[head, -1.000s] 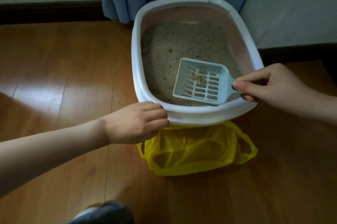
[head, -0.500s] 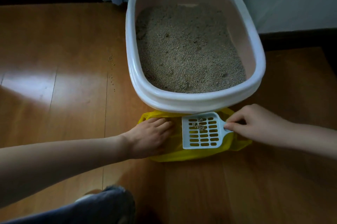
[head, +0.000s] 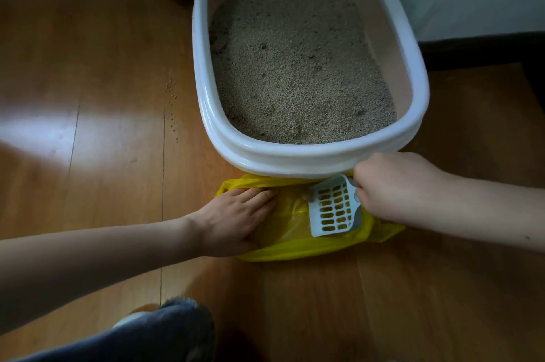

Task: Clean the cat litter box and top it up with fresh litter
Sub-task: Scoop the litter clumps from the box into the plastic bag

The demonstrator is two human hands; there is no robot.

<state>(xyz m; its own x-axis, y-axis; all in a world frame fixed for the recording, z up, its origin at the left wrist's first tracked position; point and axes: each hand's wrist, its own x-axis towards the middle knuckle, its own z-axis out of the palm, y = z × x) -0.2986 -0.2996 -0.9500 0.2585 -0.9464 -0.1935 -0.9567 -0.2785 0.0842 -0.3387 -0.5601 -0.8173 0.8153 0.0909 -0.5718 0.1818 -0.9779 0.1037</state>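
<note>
Left hand (head: pixel 233 218) presses bag (head: pixel 295 249) edge flat; right hand (head: pixel 392 187) grips scoop (head: pixel 333 208) over its mouth.

One litter box (head: pixel 309 159) holding one bed of litter (head: pixel 298 72); one yellow bag (head: pixel 295 249) at its near edge; one slotted scoop (head: pixel 334 208); two hands, left hand (head: pixel 233 221) and right hand (head: pixel 395 186); one scatter of stray grains (head: pixel 171 93) on the floor (head: pixel 88 67)
</note>
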